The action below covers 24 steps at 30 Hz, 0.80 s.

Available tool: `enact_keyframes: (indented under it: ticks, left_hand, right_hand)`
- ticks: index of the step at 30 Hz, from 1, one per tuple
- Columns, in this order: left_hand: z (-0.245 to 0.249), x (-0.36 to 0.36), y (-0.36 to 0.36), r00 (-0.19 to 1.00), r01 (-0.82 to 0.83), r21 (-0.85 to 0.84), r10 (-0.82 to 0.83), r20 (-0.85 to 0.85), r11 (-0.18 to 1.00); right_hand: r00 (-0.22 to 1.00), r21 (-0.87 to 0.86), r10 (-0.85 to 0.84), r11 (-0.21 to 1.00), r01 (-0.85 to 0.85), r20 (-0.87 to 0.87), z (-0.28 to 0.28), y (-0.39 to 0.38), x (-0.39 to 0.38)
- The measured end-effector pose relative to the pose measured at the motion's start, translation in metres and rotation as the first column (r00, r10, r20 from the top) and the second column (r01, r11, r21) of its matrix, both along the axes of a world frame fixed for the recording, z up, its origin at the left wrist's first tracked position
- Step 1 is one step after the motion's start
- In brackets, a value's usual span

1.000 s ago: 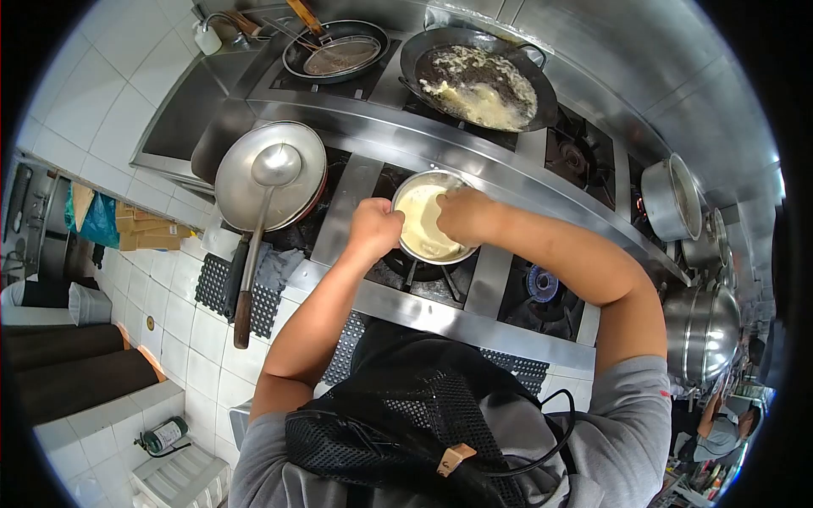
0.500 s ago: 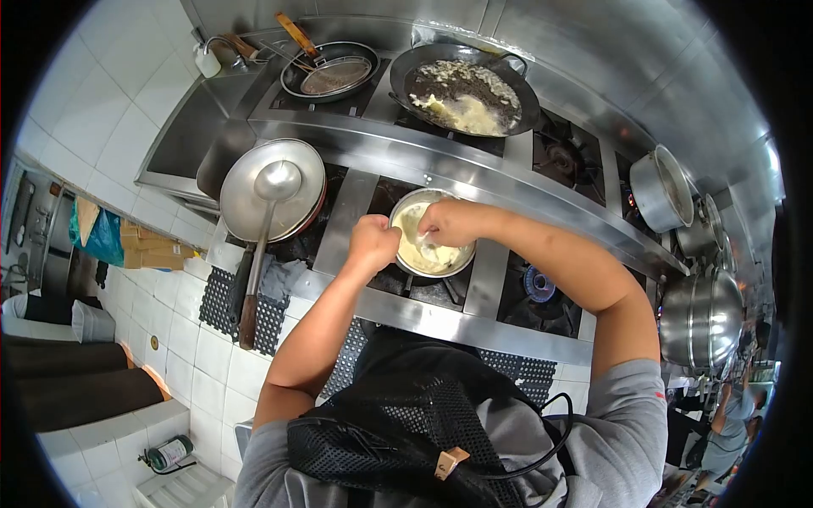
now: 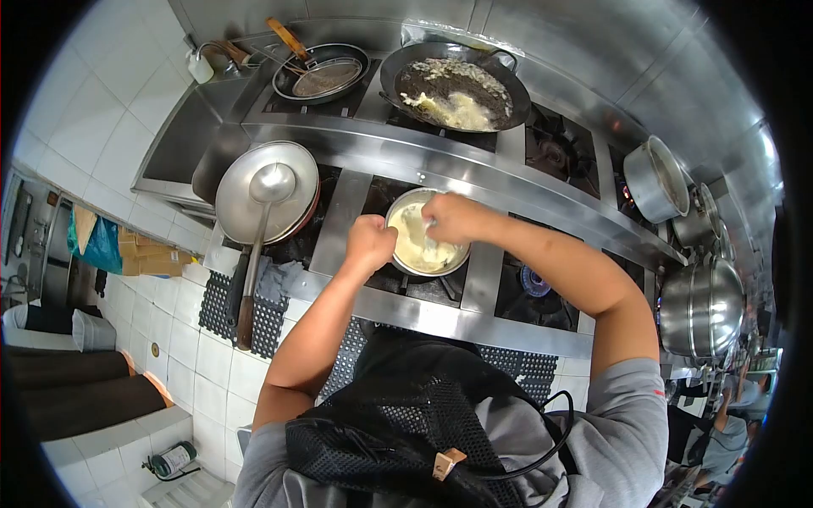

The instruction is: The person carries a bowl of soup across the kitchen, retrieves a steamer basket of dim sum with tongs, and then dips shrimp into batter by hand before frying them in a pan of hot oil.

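Note:
A round metal pot sits on the front burner, holding a pale yellow creamy mixture. My left hand is closed at the pot's left edge; whether it grips the rim or a short handle is hidden. Over the right side of the pot, my right hand is closed around a pale or shiny utensil that dips into the mixture. The utensil's lower end is submerged, so its kind does not show.
Left of the pot, a wide pan carries a long-handled ladle. Behind, a dark wok holds oil and pale batter-like bits, beside a pan with a strainer. A blue flame burns at right, near several pots.
My right hand has moved slightly with the utensil, and the mixture's surface pattern differs. My left hand keeps its place at the pot. The whole view has shifted a little.

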State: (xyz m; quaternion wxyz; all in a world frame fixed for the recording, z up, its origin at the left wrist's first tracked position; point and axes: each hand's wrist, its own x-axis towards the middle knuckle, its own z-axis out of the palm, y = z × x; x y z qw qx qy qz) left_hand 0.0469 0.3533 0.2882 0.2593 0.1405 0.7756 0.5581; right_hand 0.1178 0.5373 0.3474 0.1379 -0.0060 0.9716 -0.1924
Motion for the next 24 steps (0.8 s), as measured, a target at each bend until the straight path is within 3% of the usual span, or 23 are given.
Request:
enact_keyframes:
  ticks: [4, 8, 10, 13, 14, 15, 17, 20, 24]
  left_hand:
    - [0.001, -0.004, -0.001, 0.999, 0.032, -0.001, -0.032, -0.025, 0.999]
    - [0.001, -0.008, 0.001, 0.997, 0.063, 0.005, -0.063, -0.037, 0.998]
    - [-0.001, -0.008, 0.002, 0.997, 0.071, 0.008, -0.071, -0.039, 0.997]
    - [0.004, -0.007, 0.001, 0.998, 0.053, 0.011, -0.052, -0.024, 0.999]
    - [0.003, -0.007, 0.001, 0.998, 0.063, 0.001, -0.063, -0.030, 0.998]
    - [0.002, -0.008, 0.000, 0.997, 0.075, -0.009, -0.075, -0.036, 0.997]
    - [0.001, -0.007, -0.002, 0.997, 0.074, -0.010, -0.074, -0.022, 0.997]
    - [-0.001, -0.007, -0.003, 0.997, 0.071, -0.020, -0.071, -0.008, 0.997]
    - [-0.003, -0.006, -0.006, 1.000, 0.025, 0.000, -0.025, 0.013, 1.000]
  right_hand:
    - [0.995, 0.054, -0.028, 0.998, 0.033, -0.096, 0.032, 0.005, -0.005]
    - [0.998, 0.029, 0.032, 0.999, -0.031, -0.056, 0.022, 0.004, -0.006]
    - [0.984, 0.037, 0.093, 0.994, -0.100, 0.154, 0.014, 0.000, -0.010]
    - [0.932, -0.022, 0.231, 0.972, -0.234, 0.279, 0.017, -0.006, -0.003]
    - [0.902, 0.060, 0.319, 0.935, -0.350, 0.290, 0.007, -0.005, -0.007]
    - [0.902, 0.060, 0.320, 0.934, -0.351, 0.291, 0.000, -0.006, -0.007]
    - [0.883, 0.235, 0.447, 0.851, -0.470, 0.146, -0.013, -0.008, -0.004]
    - [0.839, 0.315, 0.545, 0.798, -0.514, -0.011, -0.023, -0.010, 0.000]
    - [0.788, 0.346, 0.615, 0.749, -0.565, -0.044, -0.020, -0.014, -0.002]
